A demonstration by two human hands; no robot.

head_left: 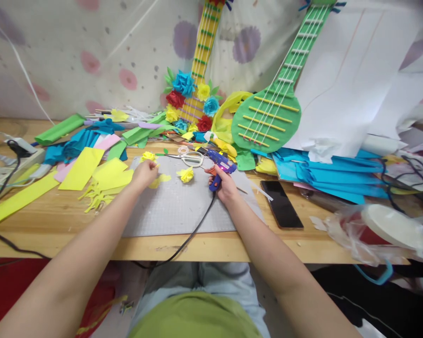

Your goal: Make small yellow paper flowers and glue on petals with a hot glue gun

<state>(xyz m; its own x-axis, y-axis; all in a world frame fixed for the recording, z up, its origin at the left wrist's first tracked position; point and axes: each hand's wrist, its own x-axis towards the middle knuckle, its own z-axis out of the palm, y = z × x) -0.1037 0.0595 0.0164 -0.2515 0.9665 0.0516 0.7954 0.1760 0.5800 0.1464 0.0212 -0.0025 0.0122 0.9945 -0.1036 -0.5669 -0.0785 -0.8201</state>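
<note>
My right hand (224, 184) is closed round the handle of a blue glue gun (219, 165), whose black cord (193, 230) runs off the table's front edge. My left hand (145, 172) pinches a small yellow paper piece (149, 157) over the grey cutting mat (176, 211). A yellow paper flower (186, 174) lies on the mat between my hands, and a yellow scrap (162, 179) lies beside my left hand. White-handled scissors (189, 158) rest at the mat's far edge.
Yellow, blue, green and pink paper sheets (84, 166) pile at the left. A green paper guitar (268, 117) and a yellow one with paper flowers (193, 98) lean on the wall. A black phone (281, 204), blue paper stack (331, 176) and bagged tape roll (391, 225) lie right.
</note>
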